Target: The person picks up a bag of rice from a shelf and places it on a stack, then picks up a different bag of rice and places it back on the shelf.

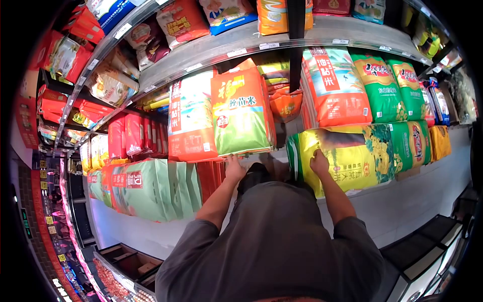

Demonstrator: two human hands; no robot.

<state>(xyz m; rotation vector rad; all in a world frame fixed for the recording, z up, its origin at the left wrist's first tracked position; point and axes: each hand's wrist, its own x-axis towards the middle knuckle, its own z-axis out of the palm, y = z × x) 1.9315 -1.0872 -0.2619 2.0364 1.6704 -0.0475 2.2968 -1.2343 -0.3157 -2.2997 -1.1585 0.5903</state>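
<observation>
My left hand [234, 167] is at the lower edge of an orange and green rice bag [242, 113] on the shelf, its fingertips partly hidden at the bag's bottom. On the other side, my right hand [319, 162] has its fingers curled against a large yellow bag [347, 158] that lies on its side. Left of the orange and green bag stands a red and white bag [193, 118]. Another red and white bag [338, 90] stands behind the yellow one.
Pale green bags [161, 189] lie low on the left. Green bags [380, 88] stand at the right. A metal shelf edge [236, 52] with price tags runs above. Dark display bins [133, 261] are at the lower left, and a black rack [417, 246] at the lower right.
</observation>
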